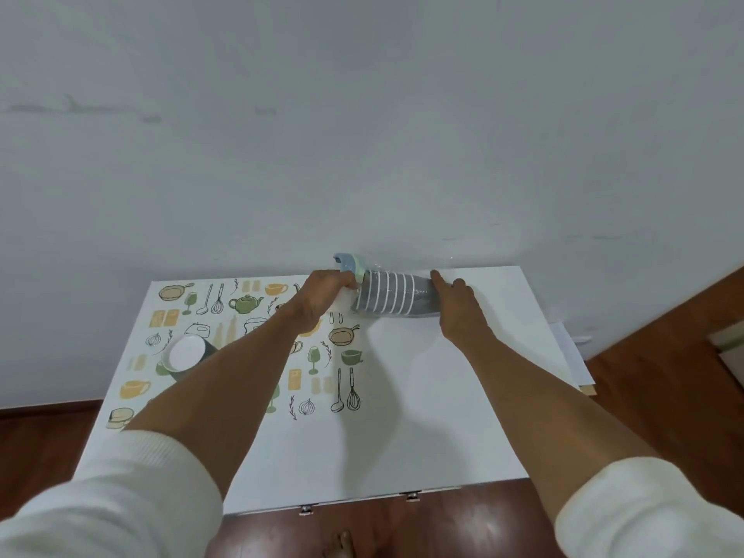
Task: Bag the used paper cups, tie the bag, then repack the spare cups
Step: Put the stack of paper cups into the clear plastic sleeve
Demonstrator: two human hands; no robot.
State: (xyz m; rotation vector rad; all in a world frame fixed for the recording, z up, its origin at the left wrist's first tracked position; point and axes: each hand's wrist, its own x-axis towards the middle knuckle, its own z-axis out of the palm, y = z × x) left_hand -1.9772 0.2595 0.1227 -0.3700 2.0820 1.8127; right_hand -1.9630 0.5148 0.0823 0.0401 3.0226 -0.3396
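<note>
A stack of grey paper cups [392, 296] with white rims lies on its side inside a clear plastic sleeve at the far edge of the white table [402, 416], by the wall. My left hand [322, 298] is closed on the left end of the sleeve, where a pale blue and green cup [349, 264] sticks up. My right hand [459, 306] rests on the sleeve's right end, fingers against the cup bottoms. A single dark green cup [186, 354] with a white inside lies tilted on the patterned mat, partly behind my left forearm.
A mat [225, 312] printed with kitchenware covers the table's left half. The wall stands right behind the table. Wooden floor [664, 356] shows on both sides, and a bare foot [342, 547] is below the table's near edge.
</note>
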